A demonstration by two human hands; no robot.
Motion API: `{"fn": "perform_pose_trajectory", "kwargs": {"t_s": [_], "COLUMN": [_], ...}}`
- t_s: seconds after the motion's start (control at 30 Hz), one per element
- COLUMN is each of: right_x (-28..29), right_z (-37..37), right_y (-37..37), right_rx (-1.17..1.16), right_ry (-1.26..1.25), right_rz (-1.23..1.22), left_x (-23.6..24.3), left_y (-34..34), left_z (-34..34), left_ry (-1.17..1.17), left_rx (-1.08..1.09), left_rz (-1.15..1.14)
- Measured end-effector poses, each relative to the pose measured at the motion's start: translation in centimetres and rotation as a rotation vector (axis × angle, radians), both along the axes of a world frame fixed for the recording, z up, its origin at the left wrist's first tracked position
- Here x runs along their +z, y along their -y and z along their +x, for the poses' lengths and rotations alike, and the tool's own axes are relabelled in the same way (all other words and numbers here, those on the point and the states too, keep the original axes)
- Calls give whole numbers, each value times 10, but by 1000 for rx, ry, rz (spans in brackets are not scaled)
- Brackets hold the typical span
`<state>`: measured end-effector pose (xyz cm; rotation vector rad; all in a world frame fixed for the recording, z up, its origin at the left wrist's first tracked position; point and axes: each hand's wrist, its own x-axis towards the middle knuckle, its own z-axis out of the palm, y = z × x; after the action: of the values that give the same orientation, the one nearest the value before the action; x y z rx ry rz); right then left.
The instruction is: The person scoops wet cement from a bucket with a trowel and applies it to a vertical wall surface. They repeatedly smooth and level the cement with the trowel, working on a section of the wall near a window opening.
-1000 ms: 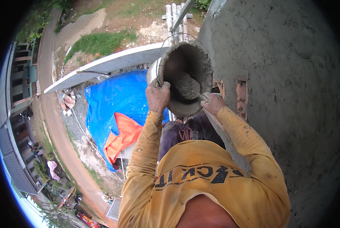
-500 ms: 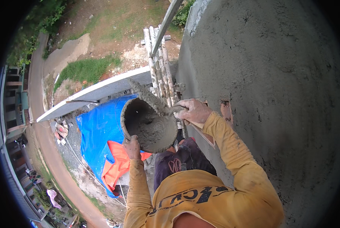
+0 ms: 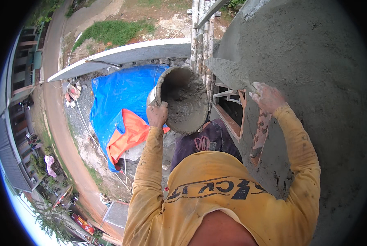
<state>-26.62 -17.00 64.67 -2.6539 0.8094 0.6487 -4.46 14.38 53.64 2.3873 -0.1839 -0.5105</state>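
My left hand [image 3: 158,113] is closed on the left rim of a mortar-crusted bucket [image 3: 183,108] with wet grey mortar inside, tipped so its mouth faces me. My right hand [image 3: 268,98] grips a trowel by its handle; the broad grey blade [image 3: 226,71] reaches leftward from it, above and right of the bucket, over the rendered wall [image 3: 314,74]. Whether the blade touches the wall I cannot tell. Beside and below that hand are a framed opening [image 3: 228,117] and a pinkish, mortar-spotted strip [image 3: 259,139] on the wall.
Whitish scaffold poles [image 3: 197,33] rise beside the wall. Far below lie a blue and orange tarpaulin [image 3: 122,90], a low white-topped boundary wall [image 3: 122,53], gravel, grass and a road [image 3: 64,135]. Houses [image 3: 23,74] line the road at the left.
Compared with half a second ago, the trowel and my right hand have swung right toward the wall, away from the bucket. The bucket and my left hand sit higher in the picture.
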Motion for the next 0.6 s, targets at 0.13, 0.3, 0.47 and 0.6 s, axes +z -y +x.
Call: {"fn": "perform_pose_trajectory", "kwargs": {"t_s": [0.13,0.3,0.47,0.6], "right_x": [-48,-71,-61,-54], "right_z": [70,79,50,58], "right_y": [-54,-105,-116,-104], "right_rx": [262,266,-13,-148], "right_ry": [-141,-166,-66,-34], "right_rz": [-79,211,481,388], "left_x": [49,80,71,66], "left_y": [36,65,64,62], "left_z": [3,-1,6,12], "left_ry": [37,-8,-20,-97], "left_rx": [-162,-175,-54,74], "left_rz": [-28,-89,-312,-327]}}
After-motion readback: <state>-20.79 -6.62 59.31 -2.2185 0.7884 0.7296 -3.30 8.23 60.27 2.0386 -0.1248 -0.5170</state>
